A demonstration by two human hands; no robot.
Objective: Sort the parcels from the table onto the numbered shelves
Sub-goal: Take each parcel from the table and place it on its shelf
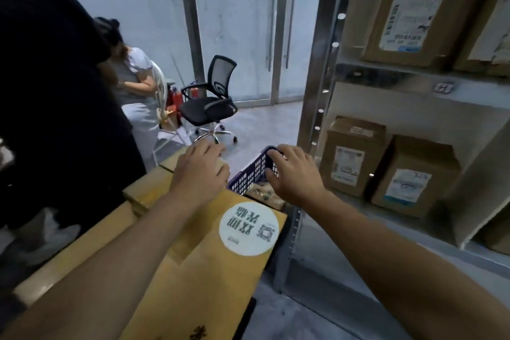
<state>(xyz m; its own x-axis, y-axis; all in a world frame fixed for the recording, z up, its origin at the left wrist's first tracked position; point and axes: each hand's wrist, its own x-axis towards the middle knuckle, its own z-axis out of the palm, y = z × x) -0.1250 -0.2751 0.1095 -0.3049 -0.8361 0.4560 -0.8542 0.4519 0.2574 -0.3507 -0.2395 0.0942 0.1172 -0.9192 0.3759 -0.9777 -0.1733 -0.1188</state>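
A: Four parcels at least already sit on the metal shelving (392, 74) filling the right of the frame: a big box (405, 8) and the edge of another on the upper level, two smaller boxes (356, 154) on the level beneath, under a small tag (444, 87) I can't read for certain.

B: So part of the sorting looks done. What's left?

A: Several, I'd judge. Large yellow-brown cartons (209, 251) fill the lower centre, the nearest bearing a round white sticker (252, 228). Behind them, at centre frame, stands a blue basket (254, 171) with something pale inside, too dim to name.

B: And the hands?

A: The left hand (200, 174) lies on a carton top, fingers loosely curled, gripping nothing. The right hand (295, 174) is spread over the basket's far rim, fingers draped on it; I can't tell whether they have closed.

B: Nothing lifted, then.

A: Nothing.
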